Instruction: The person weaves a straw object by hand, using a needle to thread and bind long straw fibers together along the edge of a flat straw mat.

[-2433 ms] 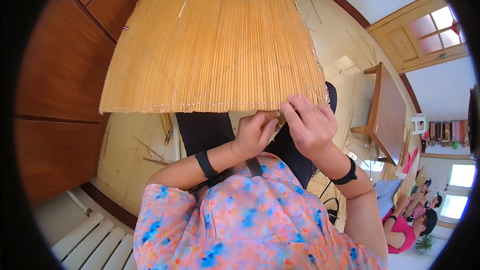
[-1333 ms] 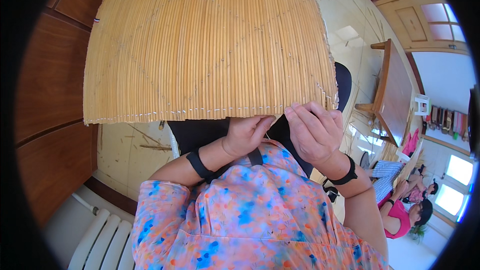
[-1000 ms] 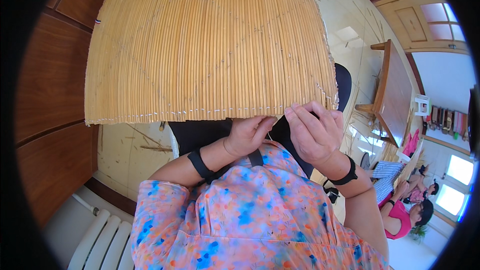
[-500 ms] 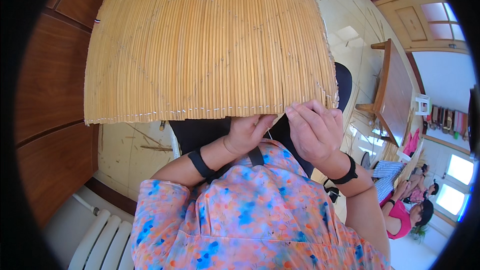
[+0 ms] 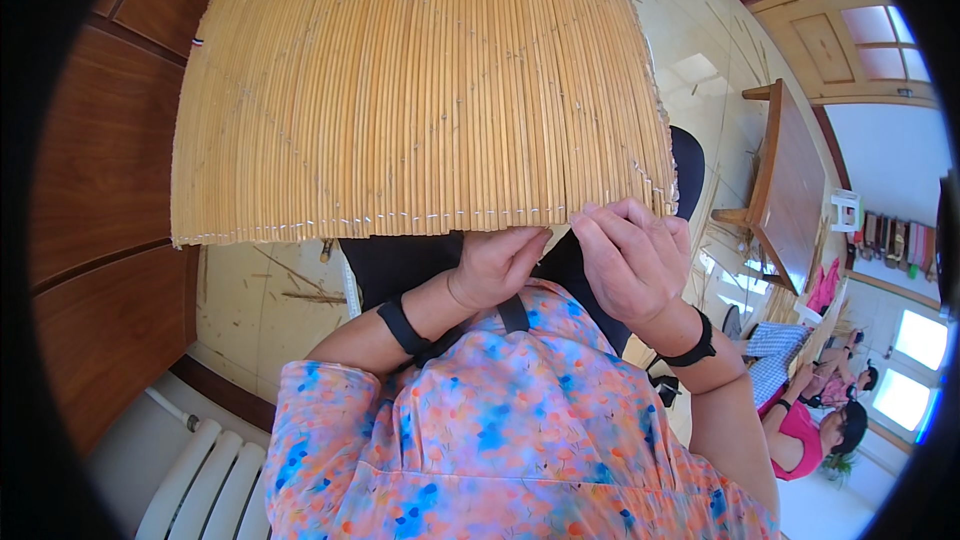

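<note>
A large mat of yellow reed stalks [image 5: 420, 100] lies before me, its stalks running away from me. White stitches bind them in a row along the near edge, and thin lines of thread cross farther up. At that edge my left hand [image 5: 492, 268] is closed, thumb against the fingers, with the fingertips partly tucked under the mat. Just right of it, my right hand [image 5: 635, 265] pinches at the edge with bent fingers. Whatever lies between its fingertips is too small or hidden to make out.
Wooden cabinets [image 5: 110, 150] stand close on the left, above a white radiator [image 5: 200, 480]. On the right are a wooden table [image 5: 785, 180] and a white stool [image 5: 845, 210]. Loose stalks litter the floor. Two people sit at the lower right, one in a pink top [image 5: 800, 440].
Both hands stay at the near edge, with only slight finger shifts. The mat has moved very slightly. A bit of thread seen between the hands earlier no longer shows clearly.
</note>
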`<state>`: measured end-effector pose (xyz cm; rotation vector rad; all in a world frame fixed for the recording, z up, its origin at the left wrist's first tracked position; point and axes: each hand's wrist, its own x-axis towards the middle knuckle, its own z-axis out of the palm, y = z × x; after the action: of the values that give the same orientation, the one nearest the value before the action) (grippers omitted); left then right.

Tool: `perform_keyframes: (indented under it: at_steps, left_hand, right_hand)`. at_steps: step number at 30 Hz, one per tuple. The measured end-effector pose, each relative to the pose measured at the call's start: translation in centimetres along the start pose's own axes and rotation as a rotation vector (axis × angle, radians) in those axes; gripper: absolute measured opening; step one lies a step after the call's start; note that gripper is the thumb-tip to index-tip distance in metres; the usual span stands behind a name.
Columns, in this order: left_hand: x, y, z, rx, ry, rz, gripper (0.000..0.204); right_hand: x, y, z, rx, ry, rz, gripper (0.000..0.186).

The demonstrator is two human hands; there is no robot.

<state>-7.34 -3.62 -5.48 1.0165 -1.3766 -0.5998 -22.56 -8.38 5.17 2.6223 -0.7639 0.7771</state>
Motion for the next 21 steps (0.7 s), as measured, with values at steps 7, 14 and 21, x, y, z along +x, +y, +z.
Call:
perform_keyframes:
  at_steps: [7,14,21]
  left_hand:
    - [-0.65,-0.21,0.00,-0.056,0.001,0.000,0.017]
    - [-0.59,0.10,-0.24,-0.060,-0.059,-0.047,0.019]
    - [-0.62,0.16,-0.48,-0.094,-0.101,-0.073,0.021]
  right_hand:
    - [0.23,-0.12,-0.18,-0.015,-0.012,-0.023,0.026]
    - [0.31,-0.10,-0.36,-0.020,-0.029,-0.034,0.024]
    - [0.41,-0.12,-0.36,-0.029,-0.031,-0.036,0.024]
